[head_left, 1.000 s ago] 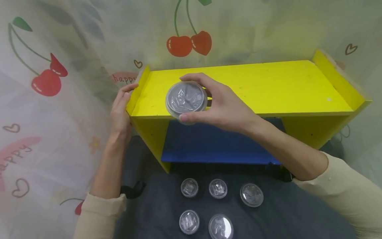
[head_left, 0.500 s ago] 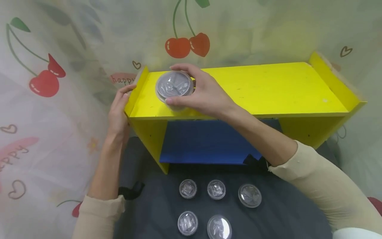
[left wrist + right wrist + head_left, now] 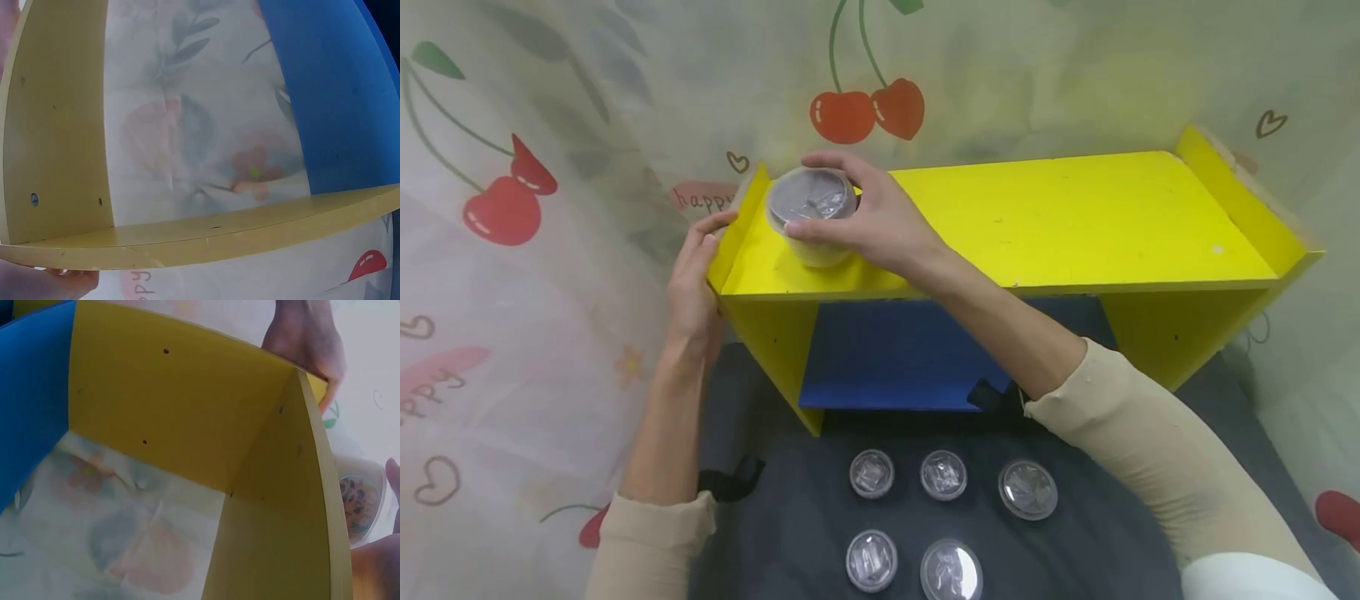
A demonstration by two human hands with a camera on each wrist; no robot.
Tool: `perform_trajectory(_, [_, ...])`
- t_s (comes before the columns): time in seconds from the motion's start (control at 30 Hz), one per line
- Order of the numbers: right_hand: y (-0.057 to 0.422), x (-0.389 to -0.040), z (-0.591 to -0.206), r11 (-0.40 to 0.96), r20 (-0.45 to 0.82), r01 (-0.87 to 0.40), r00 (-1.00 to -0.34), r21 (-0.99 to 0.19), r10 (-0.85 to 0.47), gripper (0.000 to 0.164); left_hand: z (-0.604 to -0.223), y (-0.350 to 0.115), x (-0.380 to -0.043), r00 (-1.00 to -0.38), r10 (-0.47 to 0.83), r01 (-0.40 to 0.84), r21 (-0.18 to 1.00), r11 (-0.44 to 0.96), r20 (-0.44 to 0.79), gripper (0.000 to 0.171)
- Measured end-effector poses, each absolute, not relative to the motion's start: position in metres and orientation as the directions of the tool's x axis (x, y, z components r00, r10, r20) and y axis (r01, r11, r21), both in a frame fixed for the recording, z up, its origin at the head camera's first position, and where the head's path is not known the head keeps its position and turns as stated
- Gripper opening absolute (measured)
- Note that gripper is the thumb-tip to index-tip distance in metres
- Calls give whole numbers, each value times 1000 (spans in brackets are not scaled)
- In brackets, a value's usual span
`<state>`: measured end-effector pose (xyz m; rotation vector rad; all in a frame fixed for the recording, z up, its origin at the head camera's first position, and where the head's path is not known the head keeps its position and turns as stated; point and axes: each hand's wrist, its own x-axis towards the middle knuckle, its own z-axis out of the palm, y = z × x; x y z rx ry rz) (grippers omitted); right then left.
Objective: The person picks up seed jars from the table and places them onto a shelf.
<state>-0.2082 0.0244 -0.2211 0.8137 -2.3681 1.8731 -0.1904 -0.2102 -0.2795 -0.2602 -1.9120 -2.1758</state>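
Yellow shelf: A low unit of smooth painted board, its flat top scuffed in small spots and edged by a raised lip at each end; left and right below are as the person faces it.
Tub in hand: A round, tapering plastic tub, pale-sided, its disc lid showing crumpled clear film over grey, is at the left end of the shelf's top; whether its base touches the board I cannot tell.
Right-hand grip: The grip pinches the tub, thumb on the near side, fingers on the far side.
Left-hand grip: This grip holds the shelf's left lip from outside, fingers bent over its edge.
Lower board: A flat blue panel spans the shelf beneath its top.
Other tubs: Five round, lidded tubs stand apart in front of the shelf on matte dark cloth.
Backdrop: Soft, creased fabric printed with cherries and hearts hangs behind the shelf.
Left wrist view only: Small round holes dot the underside of the shelf's top.
Right wrist view only: An orange-and-dark pattern shows on the tub's side, beyond the shelf's top board.
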Motion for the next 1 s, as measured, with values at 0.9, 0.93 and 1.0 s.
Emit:
perform_trajectory(0.9, [-12, -211, -224, 231, 154, -218, -952, -948, -265, 76, -284, -218, -186, -948, -120, 302, 952, -59, 294, 40])
perform_trajectory(0.93, [-10, -211, -225, 236, 155, -219, -952, -947, -263, 77, -284, -216, -187, -949, -114, 302, 951, -65, 294, 40])
perform_trajectory(1.0, [-6, -211, -225, 250, 157, -224, -952, -942, -262, 78, -284, -213, -190, -950, -100, 303, 951, -66, 296, 40])
